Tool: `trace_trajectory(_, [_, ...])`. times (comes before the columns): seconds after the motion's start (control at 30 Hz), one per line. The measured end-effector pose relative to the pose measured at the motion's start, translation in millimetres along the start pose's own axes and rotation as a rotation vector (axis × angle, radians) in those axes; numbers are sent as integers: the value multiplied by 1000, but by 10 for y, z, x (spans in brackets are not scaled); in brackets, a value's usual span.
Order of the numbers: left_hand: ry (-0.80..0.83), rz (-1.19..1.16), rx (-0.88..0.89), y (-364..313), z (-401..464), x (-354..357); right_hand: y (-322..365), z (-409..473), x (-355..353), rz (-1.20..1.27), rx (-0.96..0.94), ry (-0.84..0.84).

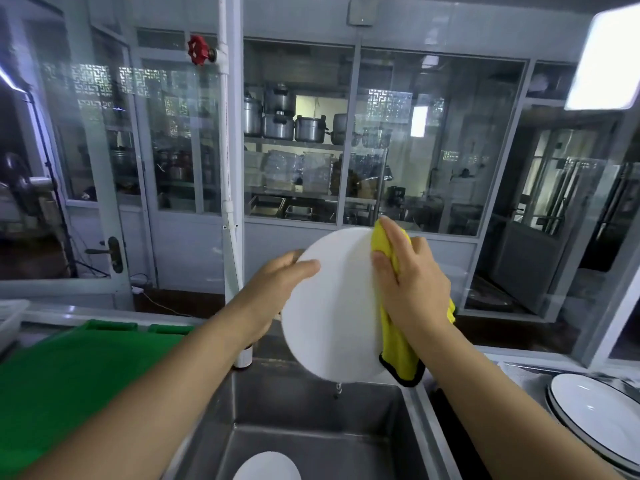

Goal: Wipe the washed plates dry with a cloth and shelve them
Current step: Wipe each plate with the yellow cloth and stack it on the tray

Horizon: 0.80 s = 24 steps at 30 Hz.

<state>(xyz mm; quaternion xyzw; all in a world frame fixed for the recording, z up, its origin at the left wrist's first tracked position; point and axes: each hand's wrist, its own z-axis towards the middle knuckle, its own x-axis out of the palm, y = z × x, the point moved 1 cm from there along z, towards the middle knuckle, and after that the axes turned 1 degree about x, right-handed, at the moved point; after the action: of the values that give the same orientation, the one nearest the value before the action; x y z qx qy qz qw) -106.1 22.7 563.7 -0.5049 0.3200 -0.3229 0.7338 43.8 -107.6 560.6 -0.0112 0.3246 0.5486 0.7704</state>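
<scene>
My left hand (pixel 277 271) grips the white plate (pixel 332 306) by its rim, upright above the sink (pixel 311 427); my right hand (pixel 412 275) presses the yellow cloth (pixel 401 344) against its edge. I should wipe firmly round, turning the plate, keeping my grip secure

- The left hand (pixel 277 289) has its fingers hidden behind the plate (pixel 332 306)
- Second plate (pixel 266 466) in the sink (pixel 311 410), cut by the bottom edge
- Stacked plates (pixel 599 415), cut by the right edge
</scene>
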Motion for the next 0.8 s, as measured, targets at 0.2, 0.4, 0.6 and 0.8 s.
trace_trajectory(0.2, [-99, 243, 86, 1, 45, 37, 153, 6, 29, -159, -305, -137])
trace_trajectory(0.4, [-186, 153, 145, -44, -52, 193, 312, 40, 66, -263, -429, -236])
trace_trajectory(0.6, [-359, -90, 76, -33, -120, 103, 94, -1, 140, -310, -121, -226])
trace_trajectory(0.8, [-407, -159, 23, 103, -120, 131, 71, -118, 223, -318, -40, -219])
